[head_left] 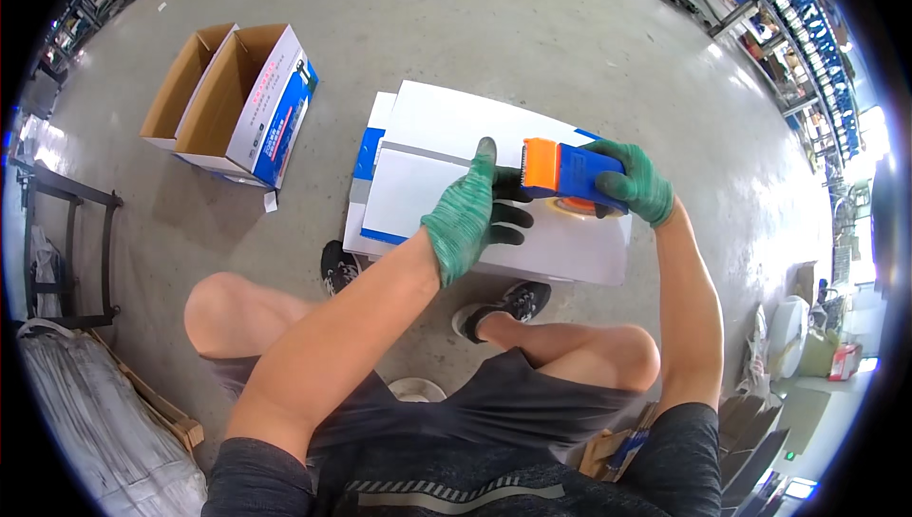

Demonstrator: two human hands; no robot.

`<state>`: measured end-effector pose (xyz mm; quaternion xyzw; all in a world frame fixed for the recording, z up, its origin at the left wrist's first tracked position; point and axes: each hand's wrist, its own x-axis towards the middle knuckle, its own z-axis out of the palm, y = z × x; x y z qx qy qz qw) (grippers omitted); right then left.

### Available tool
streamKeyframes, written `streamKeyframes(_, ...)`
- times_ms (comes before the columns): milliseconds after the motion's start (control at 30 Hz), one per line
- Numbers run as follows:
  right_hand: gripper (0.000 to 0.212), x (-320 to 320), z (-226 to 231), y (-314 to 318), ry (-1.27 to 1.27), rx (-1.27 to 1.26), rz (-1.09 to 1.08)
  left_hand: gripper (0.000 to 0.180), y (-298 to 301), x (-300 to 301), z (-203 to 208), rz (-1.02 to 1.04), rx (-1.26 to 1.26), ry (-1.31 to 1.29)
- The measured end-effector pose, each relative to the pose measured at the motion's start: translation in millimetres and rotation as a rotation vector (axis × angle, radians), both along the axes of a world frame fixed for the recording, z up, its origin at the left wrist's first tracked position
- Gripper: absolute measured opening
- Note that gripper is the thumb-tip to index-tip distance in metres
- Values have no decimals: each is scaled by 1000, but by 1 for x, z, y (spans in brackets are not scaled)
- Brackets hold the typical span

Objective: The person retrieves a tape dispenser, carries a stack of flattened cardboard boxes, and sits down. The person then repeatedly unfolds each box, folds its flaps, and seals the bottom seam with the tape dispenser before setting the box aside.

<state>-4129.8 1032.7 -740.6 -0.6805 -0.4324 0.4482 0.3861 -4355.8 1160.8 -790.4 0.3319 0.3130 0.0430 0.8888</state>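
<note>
In my right hand [635, 183], gloved in green with dark fingers, is a blue and orange tape dispenser [575, 170] with a toothed edge at its left end. A roll of tape shows partly beneath it. My left hand [472, 208] wears the same kind of glove; its fingers are spread just left of the dispenser and nothing shows in them. Both hands are above a stack of flattened white cardboard boxes [408, 196] with blue edges, lying in front of my knees. Whether the left fingertips touch the cardboard I cannot tell.
Two opened cardboard boxes [256, 104], white and blue outside, stand together on the grey floor at the far left. A dark metal frame [71, 246] and a wrapped grey bundle [104, 413] are at the left. Loaded racks [788, 52] line the right.
</note>
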Motion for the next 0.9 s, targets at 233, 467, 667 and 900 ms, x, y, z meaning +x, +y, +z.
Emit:
streamKeyframes(233, 60, 0, 9, -2, -120, -28, 52, 49, -18, 12, 1, 197, 194, -79)
streamKeyframes(467, 58, -5, 16, 6, -124, -100, 79, 26, -12, 19, -9, 274, 268, 86)
streamKeyframes(667, 56, -33, 47, 29, -178, -175, 99, 25, 79, -46, -51, 663, 1781, 394)
streamKeyframes(900, 46, -37, 35, 47, -401, -162, 168, 29, 111, -73, -65, 613, 553, 174)
